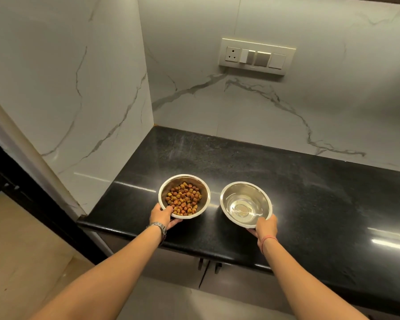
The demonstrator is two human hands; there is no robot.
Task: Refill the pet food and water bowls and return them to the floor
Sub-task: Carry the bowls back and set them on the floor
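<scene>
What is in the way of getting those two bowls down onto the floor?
Nothing visible. Each hand already grips a bowl: left hand the food bowl, right hand the water bowl. The floor left of the counter looks bare.

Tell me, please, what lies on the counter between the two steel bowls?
Nothing: the head view shows bare black counter between the food bowl and the water bowl.

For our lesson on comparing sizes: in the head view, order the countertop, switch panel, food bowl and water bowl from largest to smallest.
1. Countertop
2. Switch panel
3. Food bowl and water bowl: they look alike, so no ranking between them.
</scene>
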